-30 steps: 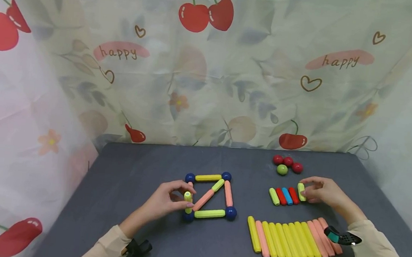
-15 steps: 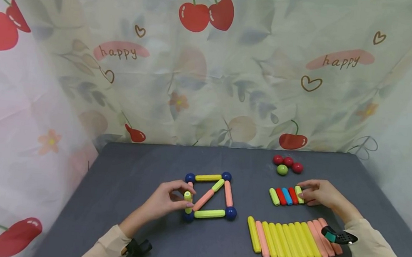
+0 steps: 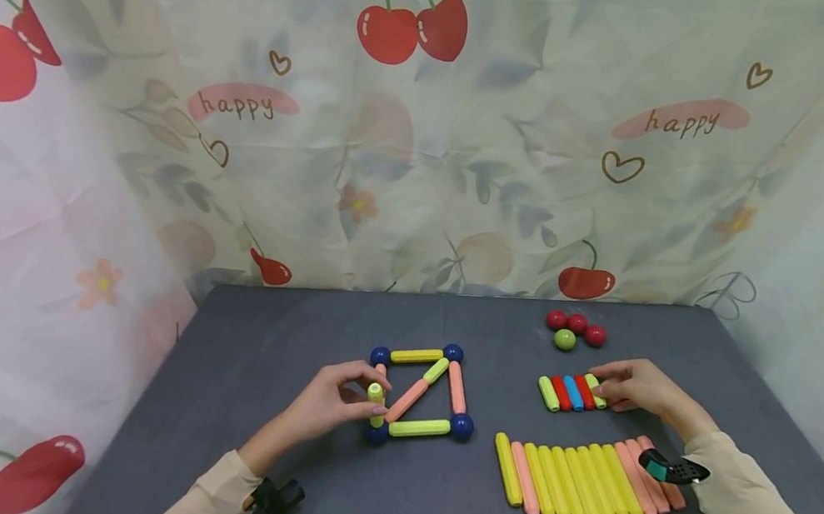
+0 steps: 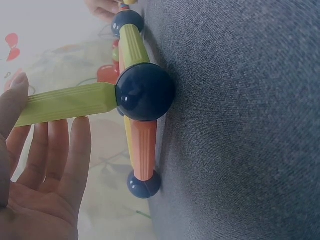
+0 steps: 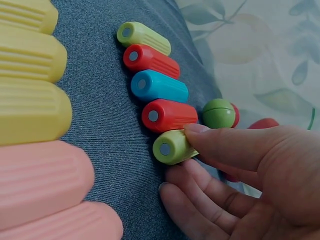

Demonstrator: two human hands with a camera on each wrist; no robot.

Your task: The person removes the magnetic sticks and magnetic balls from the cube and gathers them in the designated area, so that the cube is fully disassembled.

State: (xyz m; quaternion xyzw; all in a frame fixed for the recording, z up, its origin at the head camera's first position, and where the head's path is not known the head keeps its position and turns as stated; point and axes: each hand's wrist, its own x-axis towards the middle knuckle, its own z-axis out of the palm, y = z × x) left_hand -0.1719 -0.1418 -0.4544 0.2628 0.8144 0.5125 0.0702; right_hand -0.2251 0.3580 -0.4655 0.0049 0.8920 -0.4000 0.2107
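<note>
My left hand [image 3: 340, 396] pinches a yellow-green magnetic stick [image 4: 70, 104] between thumb and fingers. It stands upright, its lower end against a navy ball [image 4: 146, 91] at the near left corner of a flat frame. Yellow, green and pink sticks joined by navy balls [image 3: 462, 426] form this four-sided frame; a diagonal of a pink stick [image 3: 408, 400] and a short green stick [image 3: 436, 369] crosses it. At the right, my right hand [image 3: 643, 383] pinches a short yellow-green stick [image 5: 172, 147]. That stick lies right beside a short red one [image 5: 172, 115], at the end of a row.
The short row also has a blue stick [image 3: 574, 393] and another green one [image 3: 548, 394]. Nearer lies a row of long yellow [image 3: 569, 483] and pink sticks [image 3: 634, 480]. Red balls [image 3: 576, 323] and a green ball [image 3: 565, 339] sit behind. A printed curtain [image 3: 421, 166] borders the grey table [image 3: 285, 319].
The right hand has moved left and lowered the short yellow-green stick from apart to against the row's red stick. The left hand and its upright stick have stayed still.
</note>
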